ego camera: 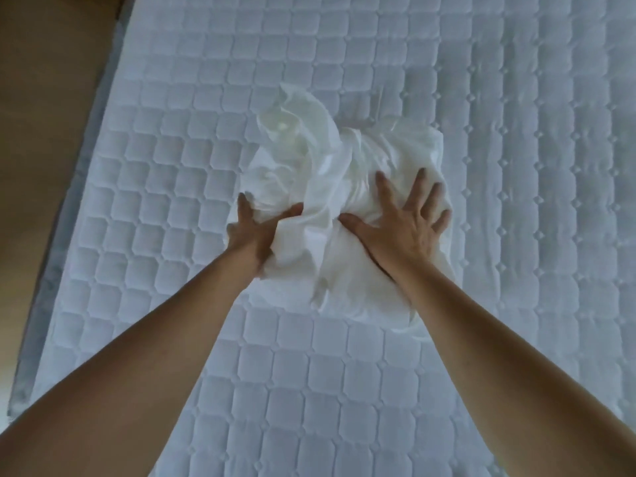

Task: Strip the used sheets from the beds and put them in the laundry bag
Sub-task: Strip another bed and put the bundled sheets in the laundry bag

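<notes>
Crumpled white bedsheet sits bunched mid-mattress on the quilted white mattress, at my twelve o'clock, running roughly from eleven to five. My left hand grips its nine o'clock edge; my right hand presses on top, fingers spread, equally near.

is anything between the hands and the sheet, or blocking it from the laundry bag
Nothing is between them: the left hand grips the sheet and the right hand presses flat on it. No laundry bag is in view, so that path cannot be judged.
</notes>
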### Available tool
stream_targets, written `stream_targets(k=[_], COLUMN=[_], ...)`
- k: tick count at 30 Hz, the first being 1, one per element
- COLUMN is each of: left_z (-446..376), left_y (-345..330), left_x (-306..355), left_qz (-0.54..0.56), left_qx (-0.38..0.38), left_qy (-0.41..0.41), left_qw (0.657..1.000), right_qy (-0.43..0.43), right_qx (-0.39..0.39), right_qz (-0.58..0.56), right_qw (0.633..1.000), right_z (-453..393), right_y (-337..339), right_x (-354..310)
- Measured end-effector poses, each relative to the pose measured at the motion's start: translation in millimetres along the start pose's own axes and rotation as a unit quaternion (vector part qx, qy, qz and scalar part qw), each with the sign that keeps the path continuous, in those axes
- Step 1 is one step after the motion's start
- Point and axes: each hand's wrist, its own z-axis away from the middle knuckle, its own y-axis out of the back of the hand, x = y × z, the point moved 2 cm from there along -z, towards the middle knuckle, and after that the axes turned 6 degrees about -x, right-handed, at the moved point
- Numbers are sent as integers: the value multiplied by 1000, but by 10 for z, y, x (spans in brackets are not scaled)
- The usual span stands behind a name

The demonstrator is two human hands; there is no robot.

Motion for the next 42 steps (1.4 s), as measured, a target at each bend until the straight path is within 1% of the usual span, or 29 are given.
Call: stream_targets(k=[1, 3, 5, 7, 8, 10, 12, 13, 14, 15, 16, 17, 18, 20, 22, 23, 24, 25, 26, 27, 28, 29, 31, 33, 34, 36, 38, 40, 42], left_z=[-43, -52, -16, 62, 159, 320, 539, 613, 709, 773, 843, 872, 956, 1027, 964, 882, 820, 766, 712, 632, 537, 460, 303, 282, 345, 441, 550, 651, 765], left_y=[-30, -77, -100, -109, -116, -122, -124, -124, -112, -112, -110, -106, -94, -30, 10, 30, 80, 156, 231, 288, 308, 282, 130, -131, -261, -418, -452, -446, -464], left_x=[-38, -108, -171, -223, -215, -249, -344, -466, -584, -725, -846, -987, -1080, -1152, -1180, -1177, -1123, -1019, -868, -706, -549, -406, -231, -192, -169, -196, -233, -276, -319], left_qz=[42, 49, 47, 59, 72, 77, 99, 113, 119, 115, 113, 137, 137, 124, 100, 106, 128, 132, 137, 130, 106, 70, -10, -71, -111, -168, -200, -239, -272], left_qx=[-42, -94, -123, -147, -166, -193, -216, -228, -238, -246, -254, -255, -251, -239, -201, -162, -100, -19, 44, 65, 50, 13, -80, -187, -235, -302, -328, -321, -309], left_qy=[4, -10, -27, -44, -46, -40, 3, 18, 30, 41, 56, 78, 99, 93, 65, 52, 35, 4, -48, -94, -125, -127, -95, -73, -64, -24, 31, 72, 88], left_qw=[998, 994, 991, 986, 982, 977, 971, 967, 964, 961, 959, 954, 953, 959, 972, 980, 986, 991, 988, 985, 985, 989, 992, 977, 963, 938, 923, 914, 907], right_qy=[-38, -112, -124, -102, -94, -96, -109, -112, -115, -119, -124, -129, -135, -142, -138, -135, -129, -124, -120, -118, -114, -112, -108, -104, -106, -114, -116, -98, -68], right_qx=[3, -35, -66, -83, -96, -130, -203, -252, -290, -311, -320, -321, -314, -283, -263, -257, -252, -248, -242, -236, -232, -228, -223, -235, -245, -261, -269, -278, -265], right_qz=[-52, -173, -209, -266, -319, -426, -513, -548, -570, -581, -580, -571, -549, -502, -477, -465, -452, -442, -438, -437, -439, -439, -426, -403, -395, -382, -357, -322, -277], right_qw=[998, 978, 968, 955, 938, 890, 827, 790, 760, 743, 738, 745, 763, 805, 827, 836, 846, 853, 857, 860, 860, 862, 870, 879, 879, 879, 887, 900, 921], right_z=[84, 221, 323, 390, 440, 582, 825, 982, 1152, 1298, 1406, 1459, 1475, 1439, 1418, 1426, 1446, 1478, 1497, 1506, 1514, 1526, 1548, 1575, 1602, 1682, 1782, 1900, 2013], right_y=[-25, -144, -240, -236, -209, -104, 25, 55, 68, 46, -4, -88, -183, -349, -479, -537, -583, -609, -633, -656, -671, -678, -689, -699, -700, -693, -735, -825, -923], right_x=[105, 293, 350, 312, 290, 303, 313, 313, 304, 308, 316, 329, 346, 392, 468, 515, 557, 584, 610, 627, 643, 648, 654, 684, 716, 809, 925, 1000, 1015])
